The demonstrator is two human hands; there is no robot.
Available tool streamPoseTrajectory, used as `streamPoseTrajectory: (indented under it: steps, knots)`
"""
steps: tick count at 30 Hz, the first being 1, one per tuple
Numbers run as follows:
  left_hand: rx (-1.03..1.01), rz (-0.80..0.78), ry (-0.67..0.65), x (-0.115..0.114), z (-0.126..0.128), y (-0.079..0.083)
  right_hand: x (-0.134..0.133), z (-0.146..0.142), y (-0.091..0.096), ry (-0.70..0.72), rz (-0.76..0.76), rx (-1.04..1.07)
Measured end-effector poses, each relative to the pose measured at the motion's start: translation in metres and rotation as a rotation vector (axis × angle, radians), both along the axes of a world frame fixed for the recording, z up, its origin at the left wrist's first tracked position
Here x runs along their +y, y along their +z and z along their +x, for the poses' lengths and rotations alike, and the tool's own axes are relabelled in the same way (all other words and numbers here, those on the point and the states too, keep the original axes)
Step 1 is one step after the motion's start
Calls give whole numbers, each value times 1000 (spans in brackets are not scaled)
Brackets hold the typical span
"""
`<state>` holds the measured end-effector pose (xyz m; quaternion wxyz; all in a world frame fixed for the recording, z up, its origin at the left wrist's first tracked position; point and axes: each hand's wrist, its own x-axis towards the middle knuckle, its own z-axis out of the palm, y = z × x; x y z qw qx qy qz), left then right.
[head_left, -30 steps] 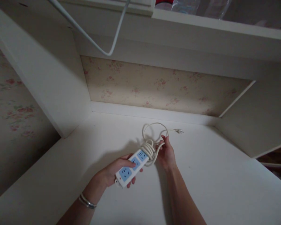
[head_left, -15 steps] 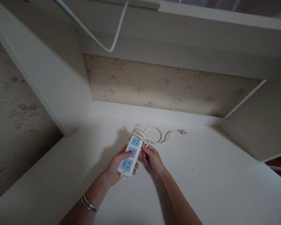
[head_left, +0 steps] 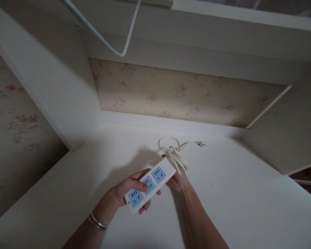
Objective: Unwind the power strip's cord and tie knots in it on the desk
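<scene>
A white power strip (head_left: 167, 167) with three blue socket panels lies tilted in my left hand (head_left: 128, 188). The thumb presses on the middle panel and the other fingers wrap beneath. Loose coils of its cream cord (head_left: 180, 162) hang around the strip's upper right end. My right hand (head_left: 180, 181) is at that end, partly behind the strip and coils. One fingertip shows past the strip's upper edge; most of the fingers are hidden, and the hand appears closed on the cord. Beyond, the cord loops over the white surface to its plug (head_left: 200, 143).
The white surface (head_left: 230, 200) ends at a low back strip (head_left: 171, 126) below floral wallpaper (head_left: 155, 90). White side panels (head_left: 57, 79) stand left and right. A bent white rod (head_left: 123, 54) hangs overhead near a shelf edge (head_left: 235, 14).
The power strip has turned clockwise, its upper end swinging right and down. The cord coils have slipped from around it to beyond its end. My right hand has moved behind that end.
</scene>
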<state>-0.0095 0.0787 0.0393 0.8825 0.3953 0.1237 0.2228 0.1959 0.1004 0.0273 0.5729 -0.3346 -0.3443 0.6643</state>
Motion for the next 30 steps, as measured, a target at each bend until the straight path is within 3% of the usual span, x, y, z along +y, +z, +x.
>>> streamPoseTrajectory:
  steps: [5,11,14,24,27,30]
  knots:
    - [51,-8,-123,-1,-8,5,4,12,3,-13,-21,219]
    - [224,9,-285,0,-17,16,6,12,-9,25,59,260]
    - [301,15,-304,0,-18,21,4,21,-12,31,56,247]
    - [449,8,-227,0,-23,22,1,53,5,-67,193,78]
    - [480,8,-89,4,-22,18,3,55,4,-165,232,50]
    - [427,20,162,9,-19,15,8,49,3,-297,171,73]
